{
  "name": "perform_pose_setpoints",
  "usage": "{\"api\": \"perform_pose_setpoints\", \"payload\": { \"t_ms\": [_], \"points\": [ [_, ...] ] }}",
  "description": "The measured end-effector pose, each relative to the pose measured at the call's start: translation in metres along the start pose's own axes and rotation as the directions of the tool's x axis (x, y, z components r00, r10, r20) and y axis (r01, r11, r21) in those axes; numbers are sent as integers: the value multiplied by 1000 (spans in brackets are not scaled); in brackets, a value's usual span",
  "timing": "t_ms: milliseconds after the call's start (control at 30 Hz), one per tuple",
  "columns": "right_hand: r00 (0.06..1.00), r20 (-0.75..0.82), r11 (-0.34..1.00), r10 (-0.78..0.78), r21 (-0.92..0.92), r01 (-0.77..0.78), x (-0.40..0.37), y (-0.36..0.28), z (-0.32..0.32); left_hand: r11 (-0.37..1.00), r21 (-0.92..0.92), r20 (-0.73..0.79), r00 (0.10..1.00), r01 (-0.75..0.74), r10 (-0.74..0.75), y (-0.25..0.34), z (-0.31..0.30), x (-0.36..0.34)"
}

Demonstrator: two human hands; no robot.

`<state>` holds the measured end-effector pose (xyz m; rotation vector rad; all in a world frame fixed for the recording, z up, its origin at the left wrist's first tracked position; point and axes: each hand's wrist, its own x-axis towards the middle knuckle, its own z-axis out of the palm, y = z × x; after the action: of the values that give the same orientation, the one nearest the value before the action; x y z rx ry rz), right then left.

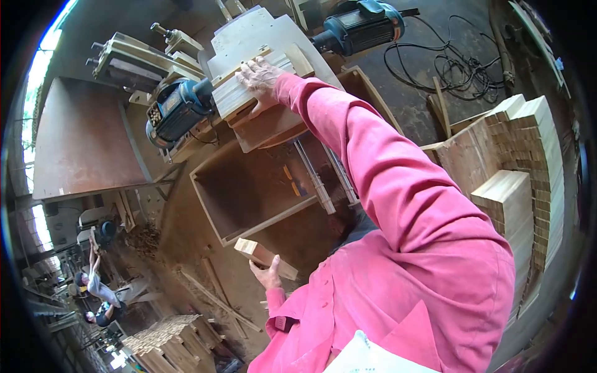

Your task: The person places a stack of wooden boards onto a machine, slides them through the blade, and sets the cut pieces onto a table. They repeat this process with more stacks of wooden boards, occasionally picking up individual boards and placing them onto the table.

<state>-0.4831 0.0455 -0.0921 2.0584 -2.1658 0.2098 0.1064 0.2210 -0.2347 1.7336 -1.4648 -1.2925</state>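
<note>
As one arm in a pink sleeve [398, 168] stretches across a workshop machine, the worker's right hand [261, 79] lies palm down on a bundle of wood strips [231, 98] at the near part of the pale machine table [255, 34], seen from the head camera. Its fingers are slightly spread over the strips, the thumb set apart toward the body. Well short of the table, on the worker's side, the left hand [268, 275] grips a wooden block [261, 252] between thumb and fingers, though some fingertips are hidden and their spacing cannot be told. One blue motor [180, 105] sits just left of the table, another [364, 28] just right of it. Below the table, toward the worker, stands an open box [270, 222]; farther off to its right rise stacks of wood [541, 143].

Uneven pressure from the right palm could make the strips slide apart or skew on the table. The reaching cuff and fingers could be caught if any part there is turning; whether one is cannot be told. With only one hand supporting it, the block could twist loose and fall beside the box if the grip slackens.
</note>
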Motion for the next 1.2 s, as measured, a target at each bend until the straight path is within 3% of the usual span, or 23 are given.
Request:
{"api": "perform_pose_setpoints", "payload": {
  "t_ms": [267,333,433,500,533,567,600,667,700,767,800,833,900,933,967,1033,1067,1133,1167,1200],
  "points": [
    [999,-33,999,-15,50,16,-66,-41,-20,984,-88,0,988,-156,156,-8,-27,-26],
    [972,162,978,-172,143,149,-73,-29,-41,986,-88,11,990,-142,143,-1,-34,-45],
    [965,163,955,-203,249,159,-84,-29,-51,989,-86,4,993,-119,120,19,-36,-72],
    [957,-193,930,-214,261,261,-93,-27,-35,992,-72,-47,994,-102,99,16,-26,-80],
    [972,-184,949,-144,254,188,-106,-28,-58,995,-37,-61,994,-94,92,11,-27,-78],
    [930,-366,958,-33,254,134,-123,-27,-69,994,-58,-25,995,-95,93,17,-24,-84],
    [845,-530,961,71,263,84,-147,-21,-75,992,63,-36,993,-108,111,21,-21,-88],
    [810,-497,909,311,405,-101,-207,11,-106,985,95,-37,989,-141,145,28,-13,-95],
    [799,-414,879,437,383,-283,-240,31,-114,985,110,-16,991,-131,133,41,0,-105],
    [572,-536,784,621,410,-466,-315,74,-83,998,26,-31,997,-64,64,77,24,-124],
    [400,-549,664,734,454,-595,-361,91,-73,997,32,-29,997,-66,67,78,27,-126],
    [298,-512,551,806,466,-692,-407,108,-48,993,73,-34,995,-96,99,77,30,-124],
    [75,-263,181,962,408,-895,-507,125,-24,985,113,-36,990,-129,133,83,43,-122],
    [-15,-103,45,995,553,-832,-555,128,-26,984,106,-25,988,-146,149,92,47,-125],
    [-162,14,-144,987,530,-836,-592,124,-23,982,98,-17,986,-163,165,101,53,-127],
    [-408,-161,-368,899,231,-901,-657,121,32,978,114,-20,984,-176,179,132,66,-136],
    [-443,-76,-424,893,186,-886,-690,118,49,974,120,-22,981,-191,195,142,67,-137],
    [-404,-52,-408,913,-104,-907,-705,106,37,948,152,0,959,-281,284,144,58,-114],
    [-425,-13,-424,905,-92,-901,-704,110,33,937,133,17,946,-324,324,152,58,-105],
    [-461,32,-457,887,-88,-885,-692,109,11,890,229,3,914,-395,405,178,72,-106]
  ]
}}
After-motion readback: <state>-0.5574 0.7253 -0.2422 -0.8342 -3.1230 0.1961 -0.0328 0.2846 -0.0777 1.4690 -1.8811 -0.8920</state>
